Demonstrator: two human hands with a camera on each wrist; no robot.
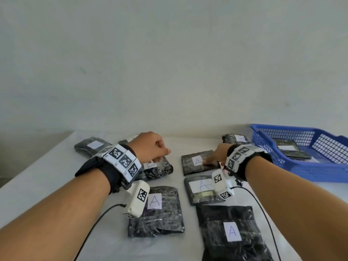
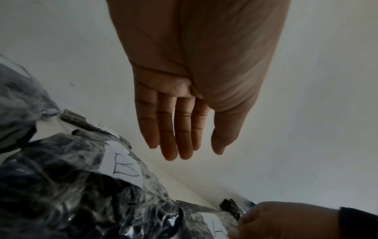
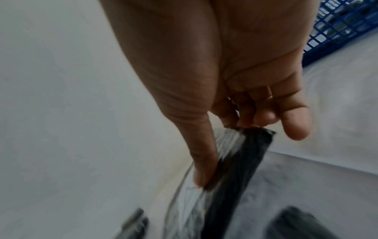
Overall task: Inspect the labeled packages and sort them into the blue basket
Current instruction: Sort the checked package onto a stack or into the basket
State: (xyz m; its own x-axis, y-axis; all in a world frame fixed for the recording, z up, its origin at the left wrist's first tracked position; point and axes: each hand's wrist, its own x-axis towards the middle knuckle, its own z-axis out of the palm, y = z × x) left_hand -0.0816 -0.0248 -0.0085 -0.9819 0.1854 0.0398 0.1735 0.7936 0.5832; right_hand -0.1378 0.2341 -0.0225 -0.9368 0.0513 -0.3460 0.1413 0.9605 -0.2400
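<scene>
My right hand [image 1: 209, 161] pinches the right edge of a black plastic-wrapped package marked A [image 1: 194, 162] at mid-table. In the right wrist view the thumb lies on top and the fingers [image 3: 263, 118] curl under that package [image 3: 235, 169], whose edge is raised. My left hand [image 1: 162, 154] hovers with relaxed fingers [image 2: 169, 142], holding nothing, just above another labelled package [image 1: 160, 168] [image 2: 81, 177] whose letter I cannot read surely. The blue mesh basket [image 1: 305, 170] [image 3: 337, 32] stands at the right, with wrapped packages [image 1: 290, 149] inside.
Three more packages marked A lie nearer me [image 1: 156, 210] [image 1: 203, 189] [image 1: 231, 232]. One labelled package sits at the back left [image 1: 92, 146] and another at the back right [image 1: 235, 139] beside the basket. Wrist-camera cables trail over the white table [image 1: 47, 176].
</scene>
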